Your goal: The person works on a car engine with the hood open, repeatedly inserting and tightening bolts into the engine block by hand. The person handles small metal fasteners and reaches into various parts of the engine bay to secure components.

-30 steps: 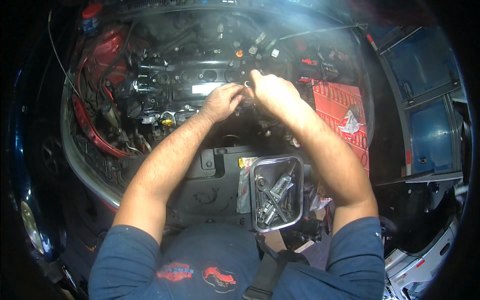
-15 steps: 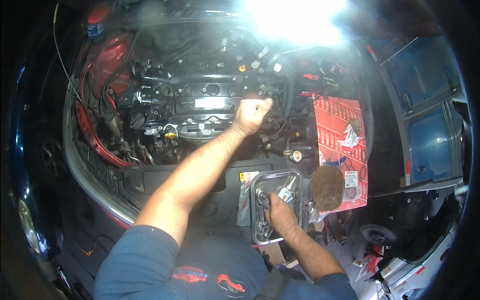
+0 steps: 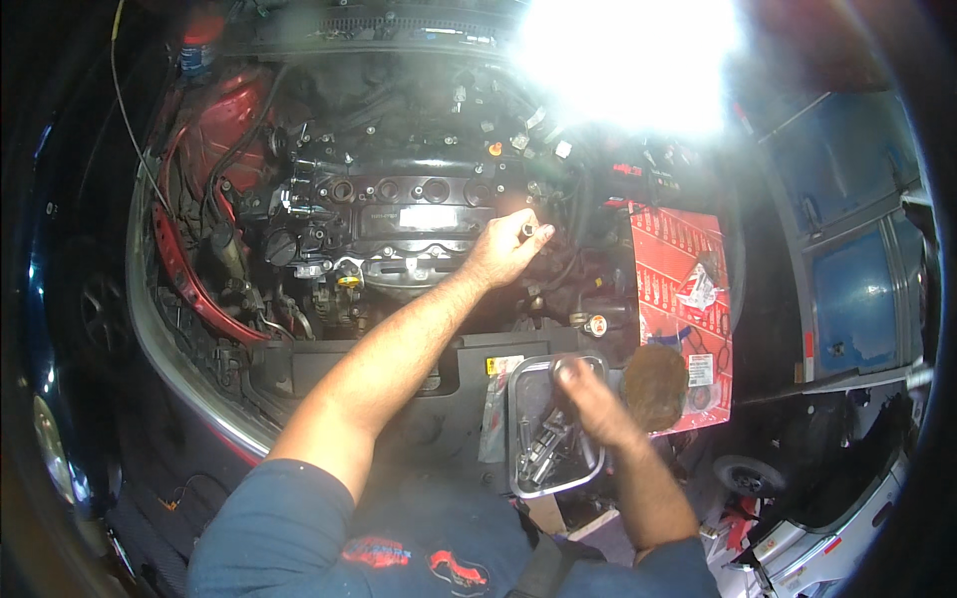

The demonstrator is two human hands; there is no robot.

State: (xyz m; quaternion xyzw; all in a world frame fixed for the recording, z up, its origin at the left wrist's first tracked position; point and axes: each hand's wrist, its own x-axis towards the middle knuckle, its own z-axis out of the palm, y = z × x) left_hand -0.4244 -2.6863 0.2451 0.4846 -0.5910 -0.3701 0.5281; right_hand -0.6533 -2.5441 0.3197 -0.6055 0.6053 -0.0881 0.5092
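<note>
Over the right end of the black engine valve cover (image 3: 424, 244), my left hand (image 3: 503, 251) is closed around a small socket (image 3: 529, 230), whose round end shows at the thumb side. My right hand (image 3: 595, 404), smeared by motion, is closed above the right side of a metal tray (image 3: 514, 439). What looks like the round head of a ratchet wrench (image 3: 558, 366) sticks out at its fingertips; the handle is hidden. Several sockets and metal tools (image 3: 546, 448) lie in the tray.
Right of the tray, a brown rounded piece (image 3: 655, 387) rests on a red printed package (image 3: 678, 249). A coolant cap (image 3: 596, 326) sits near the tray's far edge. A yellow-topped packet (image 3: 495, 419) lies left of it. A bright lamp (image 3: 628, 60) glares at the top.
My right hand has lifted the ratchet from the tray's middle toward its far right side. My left hand stays over the engine, its wrist turned slightly so the socket end shows more.
</note>
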